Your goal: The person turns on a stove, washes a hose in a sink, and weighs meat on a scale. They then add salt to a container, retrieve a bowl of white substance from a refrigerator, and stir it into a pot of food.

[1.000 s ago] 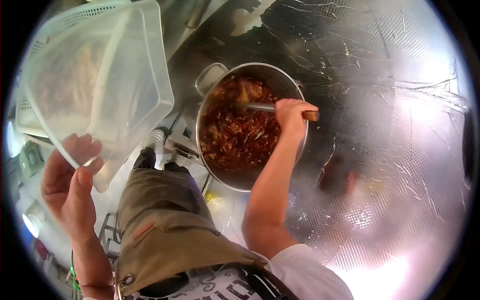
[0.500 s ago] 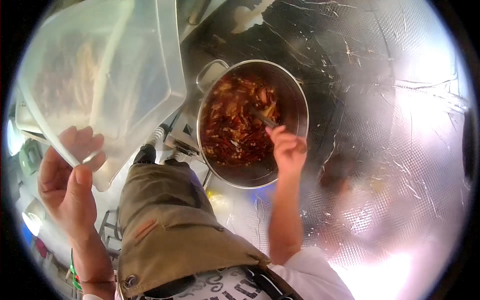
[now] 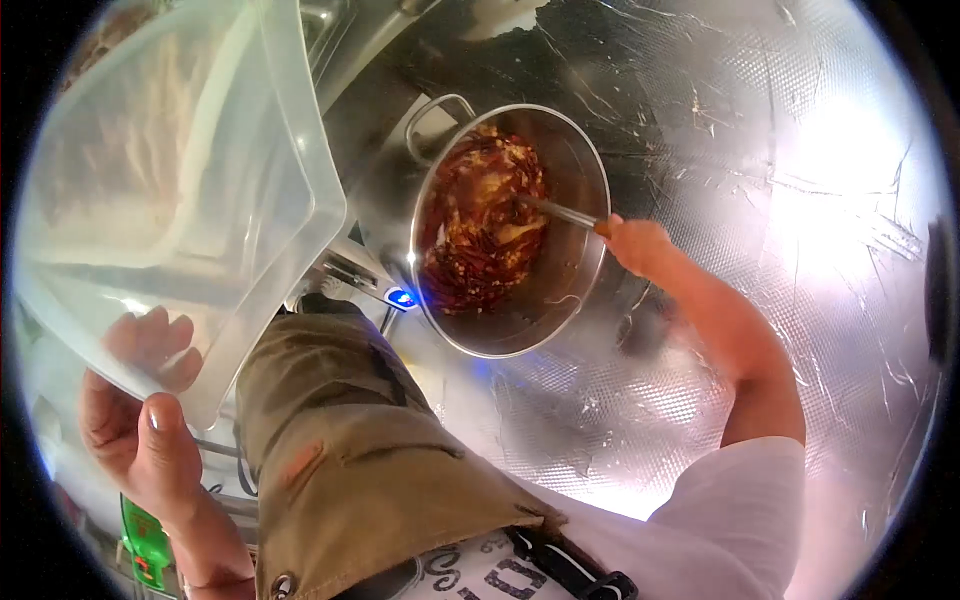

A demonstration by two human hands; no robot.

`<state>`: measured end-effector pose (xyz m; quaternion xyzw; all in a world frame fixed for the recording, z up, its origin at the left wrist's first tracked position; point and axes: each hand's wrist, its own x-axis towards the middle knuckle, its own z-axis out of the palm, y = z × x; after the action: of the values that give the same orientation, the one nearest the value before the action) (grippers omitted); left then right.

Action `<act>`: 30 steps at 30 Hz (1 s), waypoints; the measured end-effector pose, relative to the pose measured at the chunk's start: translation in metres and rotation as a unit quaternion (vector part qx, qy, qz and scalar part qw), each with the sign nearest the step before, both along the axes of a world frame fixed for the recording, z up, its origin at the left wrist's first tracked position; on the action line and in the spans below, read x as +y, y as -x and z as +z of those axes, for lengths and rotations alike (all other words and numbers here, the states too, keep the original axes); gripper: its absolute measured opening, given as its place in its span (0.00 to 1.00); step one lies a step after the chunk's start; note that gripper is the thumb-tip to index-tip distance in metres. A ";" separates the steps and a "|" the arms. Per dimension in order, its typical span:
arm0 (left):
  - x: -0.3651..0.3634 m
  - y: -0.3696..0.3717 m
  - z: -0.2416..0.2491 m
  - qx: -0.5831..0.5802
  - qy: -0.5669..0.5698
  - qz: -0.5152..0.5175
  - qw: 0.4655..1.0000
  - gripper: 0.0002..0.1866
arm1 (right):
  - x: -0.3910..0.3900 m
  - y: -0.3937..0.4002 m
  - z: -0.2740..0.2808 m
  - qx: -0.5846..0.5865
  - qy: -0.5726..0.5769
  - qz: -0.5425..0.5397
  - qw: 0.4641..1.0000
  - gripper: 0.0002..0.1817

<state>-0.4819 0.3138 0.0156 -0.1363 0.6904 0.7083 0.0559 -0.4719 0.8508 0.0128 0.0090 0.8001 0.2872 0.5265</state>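
Observation:
My left hand (image 3: 150,440) grips the rim of a large translucent plastic tub (image 3: 235,195), with the thumb outside and the fingers showing through the plastic. My right hand (image 3: 638,246) is closed round the wooden end of a long-handled metal utensil (image 3: 568,214) above the right rim of a deep metal pot (image 3: 575,255). The utensil's head is buried in a dark red mix (image 3: 485,225) that looks like chillies and yellowish bits, so its shape is hidden. This mix lies against the pot's left side, leaving the right inner wall bare.
A loop handle (image 3: 430,112) juts from the pot's upper left. Shiny foil-like sheeting (image 3: 700,180) surrounds the pot on the right. A blue light (image 3: 400,297) glows beside its lower left. My brown apron (image 3: 370,450) lies below. Something green (image 3: 145,540) stands at lower left.
My right hand has swung right, from over the pot to its right rim, with the utensil now more level. The mix is bunched further left. The tub has shifted slightly left in view.

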 end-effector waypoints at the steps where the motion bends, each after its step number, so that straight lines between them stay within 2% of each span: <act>1: -0.001 -0.001 -0.001 -0.005 0.004 0.003 1.000 0.38 | 0.009 -0.011 -0.005 -0.009 -0.007 -0.005 1.000 0.11; 2: -0.002 -0.002 -0.001 -0.011 0.010 0.006 1.000 0.38 | 0.025 -0.025 -0.014 -0.017 -0.013 -0.011 1.000 0.12; 3: -0.003 -0.004 -0.001 -0.016 0.015 0.007 1.000 0.38 | 0.063 -0.052 -0.034 -0.024 0.014 -0.032 0.999 0.19; 6: 0.000 -0.003 -0.001 -0.029 0.015 0.019 0.999 0.39 | 0.069 -0.095 -0.039 -0.082 0.073 -0.064 0.992 0.24; 10: 0.005 0.007 -0.003 -0.024 0.019 0.018 0.999 0.41 | -0.007 -0.103 -0.012 -0.123 0.078 -0.260 0.955 0.30; 12: 0.005 0.010 -0.004 -0.020 0.024 0.016 0.999 0.41 | -0.032 -0.108 -0.017 -0.144 0.066 -0.373 0.914 0.26; 13: 0.005 0.012 -0.005 -0.020 0.021 0.013 1.000 0.41 | -0.041 -0.112 -0.019 -0.158 0.055 -0.432 0.886 0.20; 15: 0.005 0.016 -0.006 -0.015 0.014 0.014 1.000 0.41 | -0.054 -0.116 -0.024 -0.163 0.063 -0.562 0.809 0.08; 16: 0.005 0.018 -0.005 -0.015 0.016 0.011 1.000 0.41 | -0.062 -0.119 -0.023 -0.156 0.082 -0.633 0.754 0.06; 17: 0.009 0.017 0.002 -0.013 0.020 0.011 1.000 0.42 | -0.066 -0.119 -0.018 -0.149 0.103 -0.696 0.695 0.11; 21: 0.011 0.022 0.007 -0.023 0.023 0.016 0.999 0.44 | -0.097 -0.100 -0.013 -0.141 0.153 -0.782 0.587 0.10; 24: 0.011 0.027 0.004 -0.010 0.030 0.023 0.999 0.45 | -0.110 -0.083 -0.018 -0.139 0.192 -0.857 0.457 0.10; 25: 0.011 0.030 0.004 -0.006 0.023 0.018 1.000 0.45 | -0.116 -0.076 -0.021 -0.138 0.197 -0.880 0.409 0.10; 28: 0.011 0.035 0.010 0.008 0.014 0.020 1.000 0.44 | -0.133 -0.049 -0.019 -0.134 0.317 -0.926 0.152 0.08; 30: 0.012 0.039 0.015 0.011 0.013 0.019 1.000 0.44 | -0.152 -0.023 -0.003 -0.038 0.319 -0.942 0.097 0.07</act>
<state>-0.5208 0.3256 0.0306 -0.1426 0.6973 0.7017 0.0331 -0.4490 0.6985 0.0098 0.5754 0.1408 -0.7232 0.3552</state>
